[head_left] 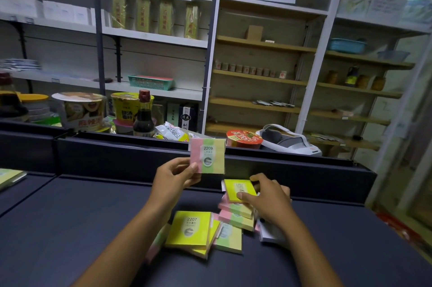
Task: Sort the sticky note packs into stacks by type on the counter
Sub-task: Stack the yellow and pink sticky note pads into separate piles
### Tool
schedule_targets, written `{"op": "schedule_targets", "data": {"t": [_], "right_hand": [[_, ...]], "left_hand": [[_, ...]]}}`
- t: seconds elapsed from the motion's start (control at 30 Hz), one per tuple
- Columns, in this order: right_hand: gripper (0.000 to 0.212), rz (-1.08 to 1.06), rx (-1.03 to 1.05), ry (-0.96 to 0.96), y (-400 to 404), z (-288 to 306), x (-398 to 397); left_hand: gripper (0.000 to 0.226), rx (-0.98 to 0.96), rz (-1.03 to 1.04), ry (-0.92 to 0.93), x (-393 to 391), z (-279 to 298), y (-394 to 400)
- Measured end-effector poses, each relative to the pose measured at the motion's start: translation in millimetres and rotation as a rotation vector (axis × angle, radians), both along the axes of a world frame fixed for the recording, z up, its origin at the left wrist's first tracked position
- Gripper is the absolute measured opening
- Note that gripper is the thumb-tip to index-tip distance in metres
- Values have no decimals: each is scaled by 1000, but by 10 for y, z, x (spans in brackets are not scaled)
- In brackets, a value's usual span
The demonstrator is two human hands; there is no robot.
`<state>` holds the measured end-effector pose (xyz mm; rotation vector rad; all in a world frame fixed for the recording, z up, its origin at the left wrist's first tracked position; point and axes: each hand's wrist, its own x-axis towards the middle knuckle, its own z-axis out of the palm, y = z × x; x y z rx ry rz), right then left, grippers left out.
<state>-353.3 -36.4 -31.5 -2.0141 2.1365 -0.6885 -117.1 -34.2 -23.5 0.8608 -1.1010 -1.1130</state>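
My left hand [174, 176] pinches a three-colour pack marked 2209 [210, 154], pink, green and yellow, raised above the dark counter [70, 228]. My right hand [266, 197] grips a plain yellow pack [236, 188] lifted just over a loose pile. That pile holds a yellow pack marked 2207 [189, 228] lying on other yellow ones, and several three-colour packs [236, 215] leaning on each other to its right. Another three-colour pack [228, 238] lies flat beside the 2207 pack. A pink-edged pack [155, 247] is partly hidden under my left forearm.
A raised dark ledge [117, 144] runs behind the counter. Beyond it stand instant noodle bowls [80, 111], a sauce bottle [143, 116], a red noodle cup [244, 138] and a white device [287, 139]. Shelves fill the back wall. A pale pack [10, 178] lies at far left.
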Motion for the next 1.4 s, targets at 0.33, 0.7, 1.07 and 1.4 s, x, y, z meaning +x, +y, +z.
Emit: {"op": "schedule_targets", "data": {"t": [0.33, 0.7, 1.07, 1.4], "right_hand": [[57, 68, -219, -386, 93, 57, 127], [48, 153, -297, -858, 581, 94, 353], [57, 277, -402, -1101, 1624, -24, 1206], [55, 329, -410, -1122, 2587, 35, 2108]], "left_hand": [[11, -12, 59, 30, 24, 5, 78], [12, -65, 165, 47, 310, -73, 599], [25, -98, 296, 93, 1087, -34, 1809], [25, -73, 338, 5, 2012, -78, 2867]]}}
